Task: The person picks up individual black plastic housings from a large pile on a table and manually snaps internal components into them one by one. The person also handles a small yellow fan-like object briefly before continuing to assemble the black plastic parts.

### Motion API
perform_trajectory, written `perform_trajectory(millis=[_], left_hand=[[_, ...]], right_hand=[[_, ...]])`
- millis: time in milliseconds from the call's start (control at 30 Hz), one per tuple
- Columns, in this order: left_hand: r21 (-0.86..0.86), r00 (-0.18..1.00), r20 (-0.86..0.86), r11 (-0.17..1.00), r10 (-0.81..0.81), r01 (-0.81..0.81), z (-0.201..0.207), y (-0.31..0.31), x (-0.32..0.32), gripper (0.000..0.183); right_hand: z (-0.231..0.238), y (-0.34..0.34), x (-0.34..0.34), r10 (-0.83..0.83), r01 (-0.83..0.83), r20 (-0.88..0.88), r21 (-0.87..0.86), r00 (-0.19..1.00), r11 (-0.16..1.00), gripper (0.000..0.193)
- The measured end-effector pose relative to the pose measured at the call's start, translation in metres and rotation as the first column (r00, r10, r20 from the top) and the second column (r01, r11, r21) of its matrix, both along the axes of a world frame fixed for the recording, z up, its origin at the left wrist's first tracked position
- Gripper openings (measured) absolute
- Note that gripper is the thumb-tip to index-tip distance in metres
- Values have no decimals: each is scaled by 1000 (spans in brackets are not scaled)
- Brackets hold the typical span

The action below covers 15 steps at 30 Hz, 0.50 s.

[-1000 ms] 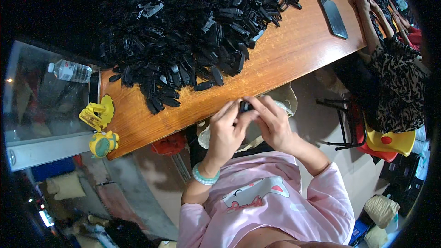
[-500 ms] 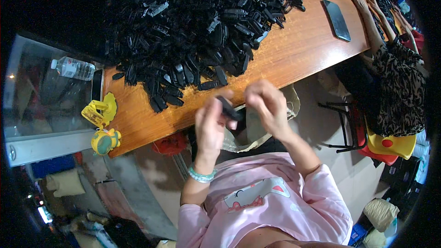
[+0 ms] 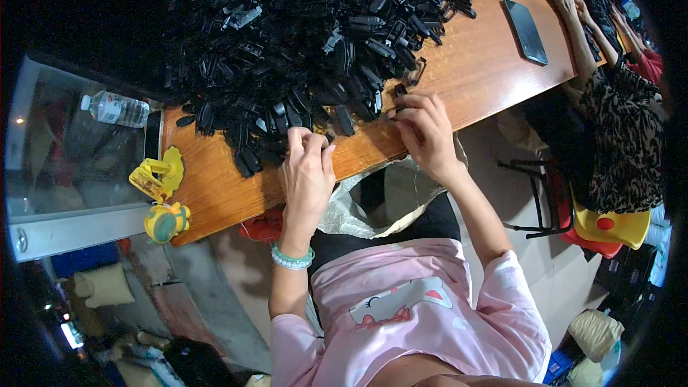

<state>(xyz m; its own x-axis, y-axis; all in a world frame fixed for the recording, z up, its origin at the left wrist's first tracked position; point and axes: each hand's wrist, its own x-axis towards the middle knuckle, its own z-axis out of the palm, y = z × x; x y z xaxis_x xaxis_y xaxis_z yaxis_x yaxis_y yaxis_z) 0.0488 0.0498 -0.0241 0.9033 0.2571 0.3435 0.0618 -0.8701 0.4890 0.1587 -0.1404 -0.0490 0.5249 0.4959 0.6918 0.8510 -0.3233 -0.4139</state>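
A large heap of small, elongated black plastic pieces (image 3: 287,64) covers much of the wooden table (image 3: 473,72). At the heap's near edge, my left hand (image 3: 307,175) has its fingers bent and closed around a black plastic piece (image 3: 328,137), mostly hidden by the fingertips. Farther right, my right hand (image 3: 424,129) pinches another dark piece (image 3: 393,113) at the edge of the heap, just above the tabletop. Below the table edge, over my lap, an open whitish woven sack (image 3: 347,211) hangs between my forearms.
A phone (image 3: 524,31) lies on the table's right side. At the left are a yellow stand (image 3: 159,175), a yellow-green toy-like object (image 3: 166,222) and a plastic bottle (image 3: 118,109). A co-worker's hands (image 3: 566,3) work at the far right, beside a yellow-and-red stool (image 3: 609,226).
Both hands have moved forward from above the sack to the heap's near edge and spread farther apart. The black piece that was in my left hand over the sack is no longer seen there.
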Motion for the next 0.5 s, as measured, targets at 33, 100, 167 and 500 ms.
perform_trajectory(millis=[33, 100, 167, 500], left_hand=[[-32, 999, 4, 998, -45, 45, -3, 0, -1, 11], [-12, 998, 44, 999, -46, 46, -13, 0, -4, 11], [-505, 995, 91, 863, 50, 3, -18, -5, -9, 12], [-631, 965, 100, 734, -244, 251, 4, -27, -19, 28]], right_hand=[[-4, -1, -7, -2, 2, -2, 0, 1000, 1000, 26], [-6, 2, -23, 125, 151, -601, 388, 789, 909, 31], [6, 1, -25, 252, 249, -751, 484, 610, 839, 36], [36, -8, -57, 440, 3, -839, 465, 320, 885, 40]])
